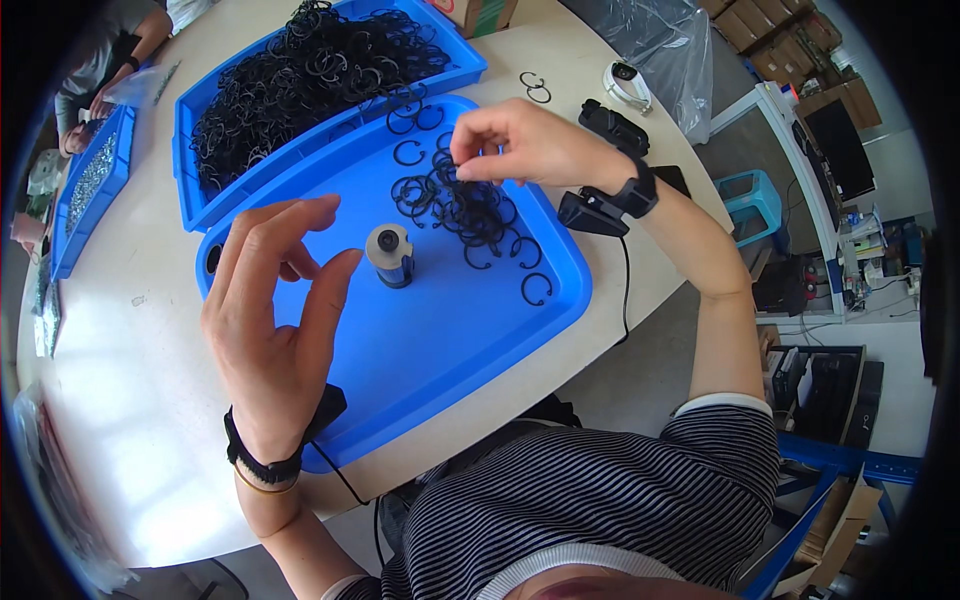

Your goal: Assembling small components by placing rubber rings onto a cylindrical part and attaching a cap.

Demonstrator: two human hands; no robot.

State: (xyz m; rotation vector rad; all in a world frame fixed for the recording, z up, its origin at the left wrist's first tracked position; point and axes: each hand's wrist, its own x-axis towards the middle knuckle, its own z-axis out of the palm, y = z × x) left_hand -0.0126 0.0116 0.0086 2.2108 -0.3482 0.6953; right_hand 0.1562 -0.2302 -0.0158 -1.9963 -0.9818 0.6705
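Observation:
My left hand (268,290) hovers at the left part of the blue tray (430,410), thumb and fingers apart with nothing between them. Just right of its fingertips a short grey cylinder (380,245) with a dark round centre stands upright on the tray. Over the loose pile of black retaining rings (470,215) is my right hand (540,145), its thumb and fingertips pinched together. Whatever lies in that pinch, if anything, is too small to make out. A single ring (537,289) lies apart at the tray's right side.
Behind the tray, a larger blue bin (183,165) is heaped with black rings. Two rings (536,88) and a white device (627,85) lie on the table at the back right. Another person's hand (76,138) is by a small blue bin (124,170) at far left.

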